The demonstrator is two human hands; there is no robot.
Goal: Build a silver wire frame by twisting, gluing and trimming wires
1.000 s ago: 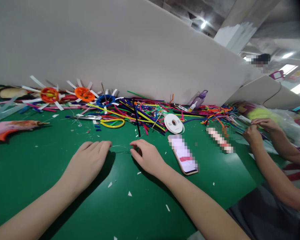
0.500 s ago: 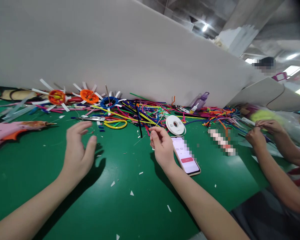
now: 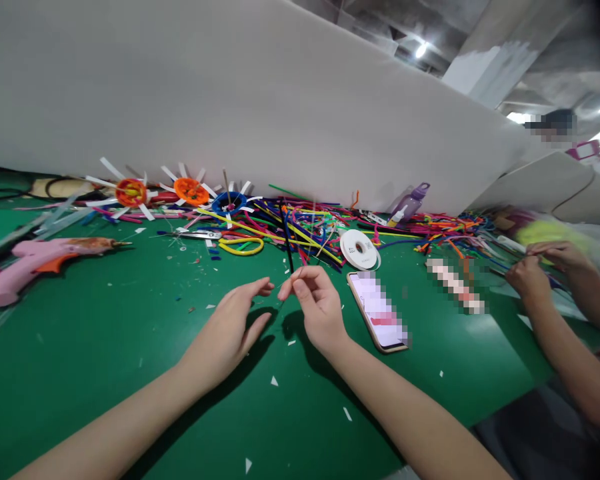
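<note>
My left hand [image 3: 230, 323] hovers over the green table with its thumb and fingers apart and nothing in them. Close to its right, my right hand [image 3: 320, 310] is closed in a pinch. A very thin pale strand shows faintly at those fingertips; its exact kind is too fine to make out. Just beyond the right hand lies a black pipe cleaner [image 3: 287, 240], its near end meeting the hand in the picture. A phone [image 3: 380, 313] rests on the table to the right, below a white spool [image 3: 359, 249].
Many coloured pipe cleaners [image 3: 325, 223] lie along the white partition [image 3: 230, 100]. Yellow-handled scissors [image 3: 240, 247] and a pink glue gun [image 3: 45, 263] are on the left. Behind them stand orange and blue rings with white strips. A purple bottle [image 3: 411, 202] and a co-worker's hands [image 3: 535, 273] are at right.
My left hand has moved right, close to my right hand, staying open. My right hand keeps its pinch and sits slightly lower. The whole view has shifted a little.
</note>
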